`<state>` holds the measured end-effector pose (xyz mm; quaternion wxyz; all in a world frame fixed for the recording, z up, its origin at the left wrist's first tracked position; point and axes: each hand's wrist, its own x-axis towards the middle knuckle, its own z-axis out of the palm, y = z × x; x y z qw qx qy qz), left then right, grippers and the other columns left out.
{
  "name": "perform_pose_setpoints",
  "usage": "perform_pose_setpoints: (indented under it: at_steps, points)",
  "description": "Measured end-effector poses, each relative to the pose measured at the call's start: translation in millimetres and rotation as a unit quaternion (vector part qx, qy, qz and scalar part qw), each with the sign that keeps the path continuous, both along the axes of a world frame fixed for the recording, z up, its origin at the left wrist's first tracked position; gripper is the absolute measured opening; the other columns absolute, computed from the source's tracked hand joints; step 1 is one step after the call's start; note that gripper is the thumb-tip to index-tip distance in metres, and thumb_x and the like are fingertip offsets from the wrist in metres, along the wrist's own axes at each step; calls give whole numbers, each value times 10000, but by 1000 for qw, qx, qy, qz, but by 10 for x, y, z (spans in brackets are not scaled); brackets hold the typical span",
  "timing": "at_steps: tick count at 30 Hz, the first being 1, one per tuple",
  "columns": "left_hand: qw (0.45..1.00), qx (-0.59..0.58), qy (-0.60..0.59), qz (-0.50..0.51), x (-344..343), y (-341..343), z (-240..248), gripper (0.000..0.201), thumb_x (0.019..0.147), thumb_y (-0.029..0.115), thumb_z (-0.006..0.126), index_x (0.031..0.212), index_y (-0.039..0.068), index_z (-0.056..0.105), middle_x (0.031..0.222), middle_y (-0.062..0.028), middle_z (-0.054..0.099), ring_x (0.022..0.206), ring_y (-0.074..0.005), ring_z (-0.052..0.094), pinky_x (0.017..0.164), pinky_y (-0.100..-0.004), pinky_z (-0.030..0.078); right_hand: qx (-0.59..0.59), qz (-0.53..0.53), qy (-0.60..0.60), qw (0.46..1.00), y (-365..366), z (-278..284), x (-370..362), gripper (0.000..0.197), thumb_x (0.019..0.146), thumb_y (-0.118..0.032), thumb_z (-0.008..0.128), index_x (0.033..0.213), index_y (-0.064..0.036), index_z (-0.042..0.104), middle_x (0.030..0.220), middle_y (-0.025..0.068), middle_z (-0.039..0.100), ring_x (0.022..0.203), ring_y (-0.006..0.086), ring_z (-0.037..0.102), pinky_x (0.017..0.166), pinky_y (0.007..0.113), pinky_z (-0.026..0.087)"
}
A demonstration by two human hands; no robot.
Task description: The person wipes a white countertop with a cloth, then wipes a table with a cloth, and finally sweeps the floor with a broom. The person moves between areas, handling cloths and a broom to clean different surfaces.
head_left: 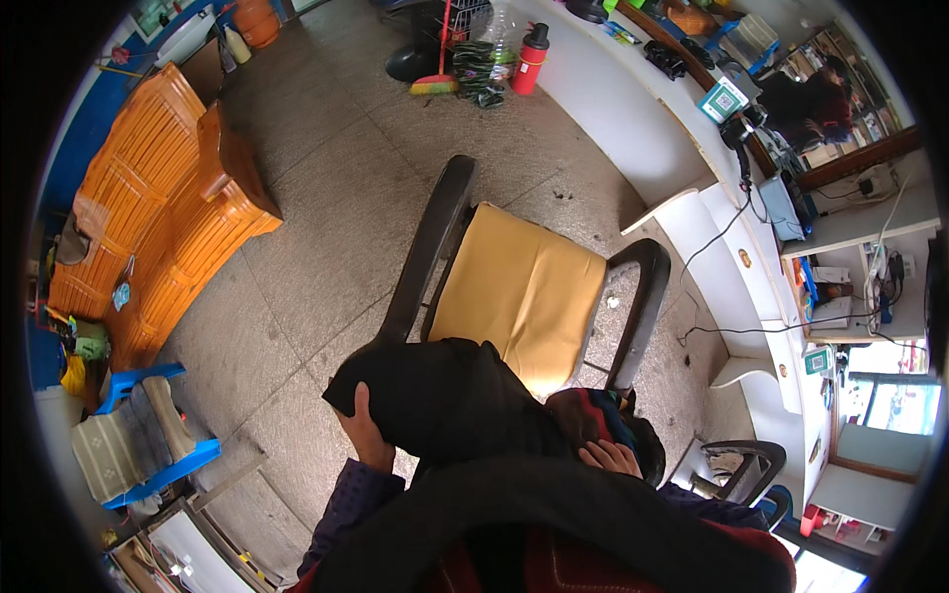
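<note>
A large piece of black cloth (445,400) lies bunched before me, over the near end of an armchair. My left hand (366,433) grips its left edge, thumb up against the cloth and the other fingers mostly hidden. On the right, my right hand (611,457) has its fingers bent over a dark bundle of multicoloured striped cloth (596,413); its thumb is out of sight. Beyond the cloth is the chair's tan padded seat (514,287), between a black left armrest (430,247) and a black right armrest (641,306). The backrest is hidden.
An orange wooden bench (163,222) and a blue plastic chair (203,457) with cloth on it stand left. A white counter (727,247) with trailing cables curves along the right. A broom (435,85) and a red cylindrical flask (530,67) stand at the far wall.
</note>
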<state>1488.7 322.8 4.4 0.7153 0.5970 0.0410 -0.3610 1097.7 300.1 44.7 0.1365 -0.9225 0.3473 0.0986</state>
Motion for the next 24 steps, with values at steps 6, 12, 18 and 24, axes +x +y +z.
perform_pose_setpoints:
  at_steps: [6, 12, 18, 24]
  points:
    - [999, -44, -13, 2, 316, -406, -48, 485, 818, 116, 610, 1230, 31, 369, 1156, -122, 489, 1034, -238, 500, 891, -342, 433, 20, -7, -10, 1000, -292, 20, 271, 531, 815, -306, 435, 1307, -115, 373, 1291, 93, 418, 1180, 270, 392, 969, 436, 279]
    - [996, -82, -17, -10, 681, -1053, -168, 476, 794, 98, 634, 1192, 28, 384, 1101, -118, 507, 959, -229, 534, 833, -329, 466, 9, -10, -22, 1000, -778, -194, 503, 553, 813, -318, 443, 1322, -123, 350, 1300, 80, 414, 1179, 252, 395, 964, 428, 285]
    - [996, -84, -13, -23, 1002, -1911, -152, 501, 778, 97, 652, 1187, 13, 376, 1056, -121, 516, 929, -224, 542, 800, -320, 476, 19, -44, -4, 999, -1448, -342, 822, 554, 812, -320, 446, 1322, -127, 351, 1297, 72, 419, 1168, 239, 409, 949, 412, 307]
    - [991, -93, -47, -79, 1401, -3010, -252, 512, 772, 116, 664, 1186, 7, 383, 1074, -122, 513, 945, -218, 536, 800, -308, 469, 0, -54, -12, 998, -2258, -419, 1212, 550, 813, -317, 446, 1321, -128, 353, 1296, 68, 421, 1164, 233, 414, 941, 404, 316]
